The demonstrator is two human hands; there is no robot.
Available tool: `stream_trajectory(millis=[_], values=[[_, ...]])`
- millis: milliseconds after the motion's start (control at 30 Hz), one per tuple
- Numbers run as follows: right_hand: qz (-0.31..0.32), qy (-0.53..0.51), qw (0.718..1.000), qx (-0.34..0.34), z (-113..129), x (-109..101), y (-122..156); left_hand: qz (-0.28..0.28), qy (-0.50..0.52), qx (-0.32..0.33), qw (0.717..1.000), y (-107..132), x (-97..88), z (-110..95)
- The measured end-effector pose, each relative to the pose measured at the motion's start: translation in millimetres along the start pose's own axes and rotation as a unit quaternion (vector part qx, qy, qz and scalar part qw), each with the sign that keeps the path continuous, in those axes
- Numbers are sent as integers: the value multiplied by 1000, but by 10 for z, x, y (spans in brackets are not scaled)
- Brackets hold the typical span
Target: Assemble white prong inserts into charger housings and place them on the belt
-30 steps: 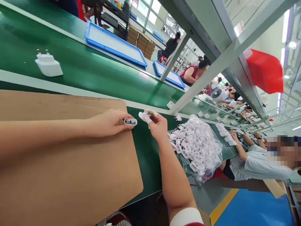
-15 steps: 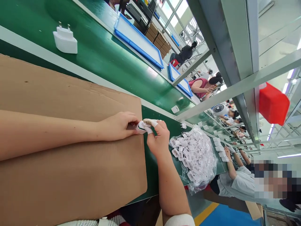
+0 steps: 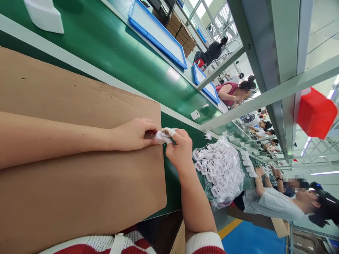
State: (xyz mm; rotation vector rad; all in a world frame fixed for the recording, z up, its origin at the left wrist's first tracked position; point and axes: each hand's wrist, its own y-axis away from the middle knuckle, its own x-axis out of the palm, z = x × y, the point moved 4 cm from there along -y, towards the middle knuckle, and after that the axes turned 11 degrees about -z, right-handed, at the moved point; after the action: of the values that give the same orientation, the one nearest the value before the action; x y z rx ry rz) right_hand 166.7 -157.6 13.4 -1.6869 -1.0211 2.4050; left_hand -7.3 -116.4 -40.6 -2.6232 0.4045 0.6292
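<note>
White charger casing (image 3: 159,137) sits between the person's two hands, held just over the right-hand edge of a brown cardboard sheet (image 3: 79,197) that lies on the green tabletop (image 3: 173,192). The left hand (image 3: 136,134) reaches in from the left above the cardboard, its thumb and fingers nearly closed, pinching one end of the casing. The right hand (image 3: 181,146), coming up from below, is curled, with white coverings on some fingers; its thumb and fingertips close on the casing's other end. Whether it also grips a smaller part cannot be told, since the fingers hide the spot.

Just to the right of that forearm, a clear plastic bag (image 3: 226,195) lies open on the tabletop, heaped with white plastic pieces (image 3: 215,167). A single white plug (image 3: 208,136) lies beside the heap, near the pale rail (image 3: 120,87). Beyond the rail, a larger-looking white charger piece (image 3: 45,17) is cut off by the view's top edge. Farther along the tabletop, a co-worker in a grey shirt (image 3: 275,203) sits with both arms forward, near a row of white pieces (image 3: 247,164).
</note>
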Motion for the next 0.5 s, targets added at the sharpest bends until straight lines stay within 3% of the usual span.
stream_trajectory(millis=[233,500], values=[[10,-86,988,126,-111,25,-45,-4,-16,-26,1000,-4,9,-32],[-2,-48,996,72,-46,-3,-28,10,52,-69,996,-30,-33,-61]])
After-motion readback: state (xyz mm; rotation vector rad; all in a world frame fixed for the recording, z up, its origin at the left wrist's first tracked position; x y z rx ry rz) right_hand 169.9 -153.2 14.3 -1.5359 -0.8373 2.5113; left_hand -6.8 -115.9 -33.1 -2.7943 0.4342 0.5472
